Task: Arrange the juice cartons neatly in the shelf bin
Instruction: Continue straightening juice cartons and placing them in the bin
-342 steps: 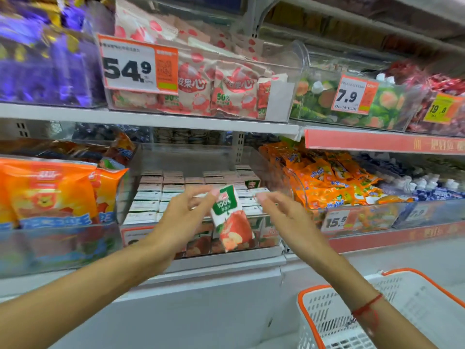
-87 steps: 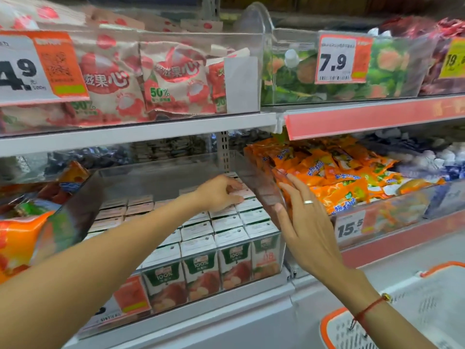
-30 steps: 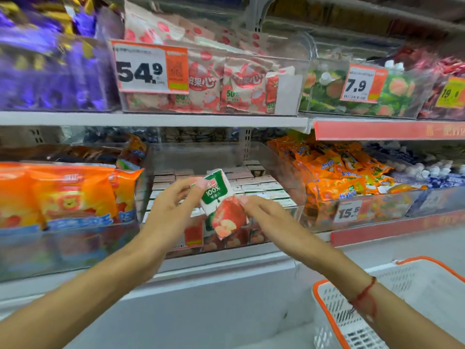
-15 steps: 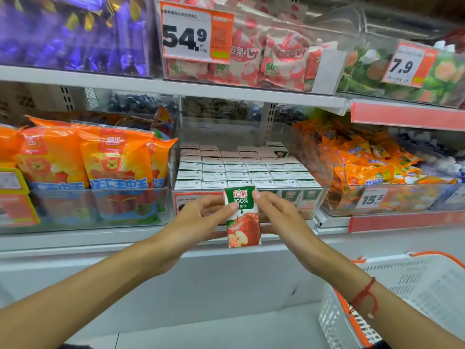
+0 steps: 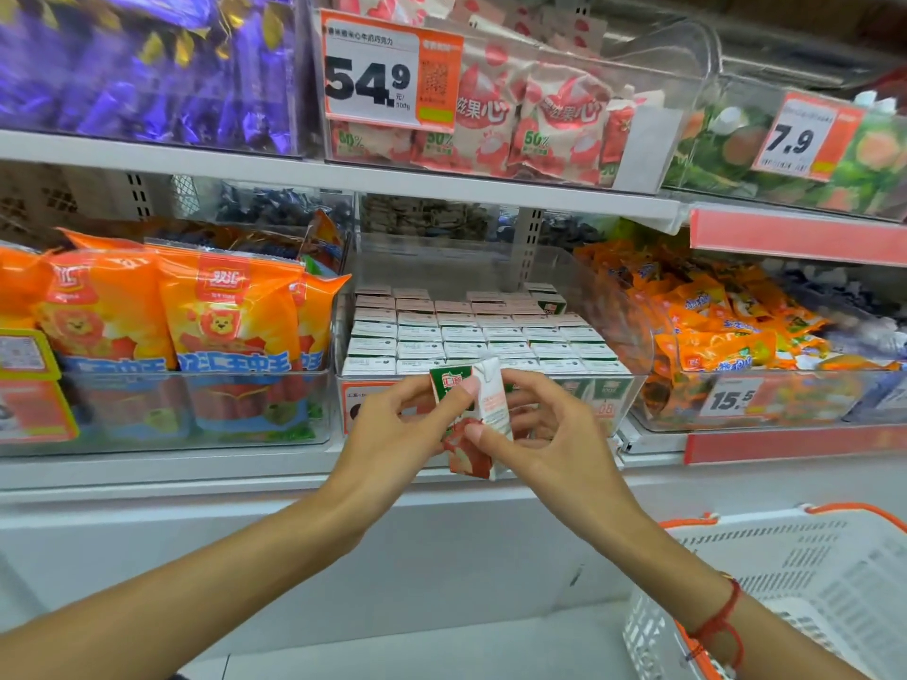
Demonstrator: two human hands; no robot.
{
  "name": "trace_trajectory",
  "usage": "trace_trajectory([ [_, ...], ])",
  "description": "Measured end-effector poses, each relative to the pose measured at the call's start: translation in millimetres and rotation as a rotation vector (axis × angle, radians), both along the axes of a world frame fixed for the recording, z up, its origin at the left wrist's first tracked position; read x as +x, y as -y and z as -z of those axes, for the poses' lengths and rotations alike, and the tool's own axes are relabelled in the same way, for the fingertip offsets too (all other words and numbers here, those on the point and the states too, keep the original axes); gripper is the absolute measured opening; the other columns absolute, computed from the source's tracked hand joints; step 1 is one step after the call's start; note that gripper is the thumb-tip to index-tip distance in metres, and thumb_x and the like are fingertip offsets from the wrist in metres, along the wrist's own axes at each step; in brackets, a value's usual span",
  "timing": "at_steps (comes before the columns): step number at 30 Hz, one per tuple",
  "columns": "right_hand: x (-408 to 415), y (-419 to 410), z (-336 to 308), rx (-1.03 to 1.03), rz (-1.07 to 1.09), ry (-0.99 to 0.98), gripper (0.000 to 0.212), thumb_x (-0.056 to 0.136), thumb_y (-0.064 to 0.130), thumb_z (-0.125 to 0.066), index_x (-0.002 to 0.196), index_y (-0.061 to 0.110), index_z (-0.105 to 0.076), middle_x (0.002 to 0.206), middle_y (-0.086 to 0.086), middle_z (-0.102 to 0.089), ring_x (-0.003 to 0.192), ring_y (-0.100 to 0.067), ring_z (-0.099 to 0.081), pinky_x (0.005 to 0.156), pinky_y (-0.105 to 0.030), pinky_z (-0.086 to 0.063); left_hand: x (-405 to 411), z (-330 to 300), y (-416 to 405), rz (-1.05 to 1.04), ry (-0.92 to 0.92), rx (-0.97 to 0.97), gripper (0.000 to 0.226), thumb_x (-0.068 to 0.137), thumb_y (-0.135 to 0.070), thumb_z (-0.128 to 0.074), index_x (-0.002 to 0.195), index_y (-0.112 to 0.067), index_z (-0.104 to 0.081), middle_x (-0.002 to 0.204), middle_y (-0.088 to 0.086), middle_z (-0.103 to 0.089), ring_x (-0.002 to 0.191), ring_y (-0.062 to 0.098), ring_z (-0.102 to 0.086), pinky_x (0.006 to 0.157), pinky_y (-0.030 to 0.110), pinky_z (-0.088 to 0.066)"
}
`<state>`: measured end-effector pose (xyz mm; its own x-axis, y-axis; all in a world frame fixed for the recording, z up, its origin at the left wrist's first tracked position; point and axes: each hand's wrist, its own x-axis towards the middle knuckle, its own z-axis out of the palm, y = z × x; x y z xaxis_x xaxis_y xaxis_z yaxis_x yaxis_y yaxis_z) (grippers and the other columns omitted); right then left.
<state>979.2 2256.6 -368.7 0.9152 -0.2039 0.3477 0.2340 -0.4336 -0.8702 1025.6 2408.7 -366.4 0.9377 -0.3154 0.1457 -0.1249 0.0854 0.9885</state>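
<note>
At the centre of the frame, both the left hand (image 5: 392, 434) and the right hand (image 5: 549, 434) pinch one small juice carton (image 5: 483, 414), held upright in front of the clear shelf bin (image 5: 633, 336) where rows of juice cartons (image 5: 471, 336) stand packed. White shop shelving (image 5: 294, 174) fills the view, with orange snack bags (image 5: 162, 311) at middle left, a 54.9 price tag (image 5: 387, 71) at upper centre, purple sweets (image 5: 137, 66) at upper left. A white basket with an orange rim (image 5: 785, 581) sits at lower right.

I see a carton (image 5: 483, 414) that is green and white on top with red apples below. Left of it, the bags (image 5: 162, 311) are orange with little lions. The basket (image 5: 805, 581) is white with an orange rim.
</note>
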Motion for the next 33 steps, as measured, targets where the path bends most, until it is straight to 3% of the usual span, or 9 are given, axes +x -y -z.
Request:
trace_trajectory([
  [4, -1.5, 4.3, -0.7, -0.049, -0.030, -0.014, 0.050, 0.069, 0.029, -0.086, 0.112, 0.032, -0.060, 0.092, 0.011, -0.068, 0.081, -0.005, -0.066, 0.068, -0.018, -0.054, 3.2, -0.9, -0.3, 0.032, -0.009, 0.045, 0.013, 0.079, -0.048, -0.070, 0.086, -0.038, -0.072, 0.087, -0.018, -0.074, 0.087, 0.001, -0.070, 0.071, 0.018, -0.058],
  [9, -4.1, 15.0, -9.3, 0.186, -0.164, -0.099, 0.030, 0.082, 0.039, -0.066, 0.109, 0.027, -0.068, 0.096, 0.006, -0.073, 0.086, -0.010, -0.071, 0.071, -0.023, -0.058, 9.7, -11.0, -8.1, 0.157, -0.040, 0.108, 0.027, 0.068, -0.059, -0.065, 0.087, -0.041, -0.068, 0.091, -0.019, -0.075, 0.086, -0.006, -0.069, 0.062, 0.010, -0.051],
  [14, -2.2, 12.8, -8.0, 0.193, -0.109, -0.110, 0.017, 0.089, 0.030, -0.065, 0.105, 0.024, -0.067, 0.090, 0.004, -0.074, 0.078, -0.011, -0.071, 0.068, -0.023, -0.058, 8.7, -10.8, -6.7, 0.200, -0.060, 0.114, 0.025, 0.072, -0.055, -0.063, 0.094, -0.043, -0.063, 0.092, -0.020, -0.074, 0.087, -0.007, -0.068, 0.063, 0.011, -0.052],
  [18, -0.8, 16.7, -8.7, 0.152, -0.171, -0.229, 0.033, 0.086, 0.038, -0.065, 0.118, 0.029, -0.065, 0.107, 0.009, -0.072, 0.095, -0.002, -0.068, 0.079, -0.019, -0.056, 10.5, -11.1, -5.1, 0.160, -0.126, 0.009, 0.036, 0.082, -0.050, -0.061, 0.112, -0.029, -0.063, 0.101, -0.006, -0.076, 0.094, 0.007, -0.071, 0.070, 0.016, -0.056],
  [22, -2.7, 12.3, -8.2, 0.089, -0.296, -0.343, 0.058, 0.078, 0.052, -0.062, 0.132, 0.032, -0.057, 0.119, 0.020, -0.067, 0.111, 0.004, -0.061, 0.098, -0.025, -0.051, 15.3, -16.0, -5.6, 0.094, -0.210, -0.083, 0.042, 0.089, -0.047, -0.057, 0.120, -0.019, -0.063, 0.097, -0.002, -0.076, 0.089, 0.007, -0.072, 0.072, 0.021, -0.059],
  [26, -4.3, 9.1, -9.4, 0.129, -0.269, -0.320, 0.060, 0.076, 0.051, -0.064, 0.132, 0.030, -0.058, 0.117, 0.019, -0.069, 0.110, 0.002, -0.062, 0.101, -0.029, -0.050, 15.6, -14.7, -7.1, 0.126, -0.205, -0.061, 0.045, 0.087, -0.051, -0.058, 0.123, -0.025, -0.062, 0.101, -0.005, -0.076, 0.096, 0.008, -0.071, 0.079, 0.023, -0.059],
  [30, -4.8, 7.7, -5.5, 0.142, -0.270, -0.317, 0.042, 0.089, 0.042, -0.060, 0.130, 0.030, -0.059, 0.116, 0.015, -0.070, 0.109, 0.001, -0.063, 0.101, -0.029, -0.049, 14.5, -10.1, -7.9, 0.136, -0.122, 0.021, 0.071, 0.066, -0.054, -0.071, 0.132, -0.038, -0.052, 0.119, -0.004, -0.068, 0.104, 0.009, -0.068, 0.087, 0.025, -0.056],
  [33, -2.9, 8.6, -4.9, 0.183, -0.279, -0.326, 0.039, 0.089, 0.039, -0.062, 0.127, 0.028, -0.060, 0.116, 0.013, -0.070, 0.110, -0.001, -0.063, 0.102, -0.030, -0.049, 15.8, -9.2, -9.4, 0.174, -0.103, 0.004, 0.067, 0.066, -0.051, -0.072, 0.129, -0.044, -0.050, 0.117, -0.006, -0.069, 0.103, 0.009, -0.069, 0.083, 0.021, -0.057],
])
